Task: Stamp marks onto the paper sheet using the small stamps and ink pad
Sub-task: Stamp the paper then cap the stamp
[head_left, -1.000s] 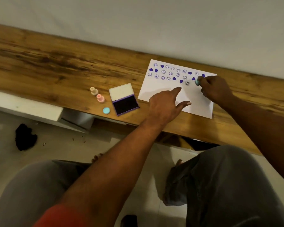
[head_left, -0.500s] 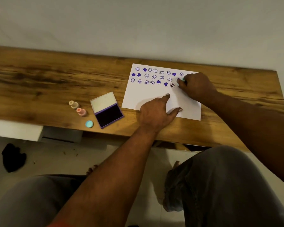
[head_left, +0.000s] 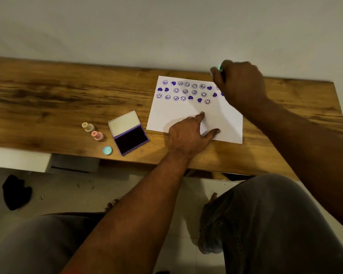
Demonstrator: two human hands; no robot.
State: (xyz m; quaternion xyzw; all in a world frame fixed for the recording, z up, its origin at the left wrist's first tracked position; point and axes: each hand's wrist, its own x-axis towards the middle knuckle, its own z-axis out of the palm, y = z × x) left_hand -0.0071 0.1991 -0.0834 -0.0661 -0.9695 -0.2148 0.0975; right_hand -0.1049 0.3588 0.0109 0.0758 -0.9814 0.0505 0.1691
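Right hand (head_left: 240, 86) pinches teal stamp (head_left: 219, 66) over paper sheet (head_left: 186, 117) far-right corner; open ink pad (head_left: 130, 139) lies well left, nearer spread-fingered left hand (head_left: 186, 135) pinning sheet.

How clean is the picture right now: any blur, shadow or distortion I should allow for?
Head view: dim, warm light; the right hand with the teal stamp is motion-blurred. The left hand casts a soft shadow on the paper sheet. The wide-angle lens bows the table edge.
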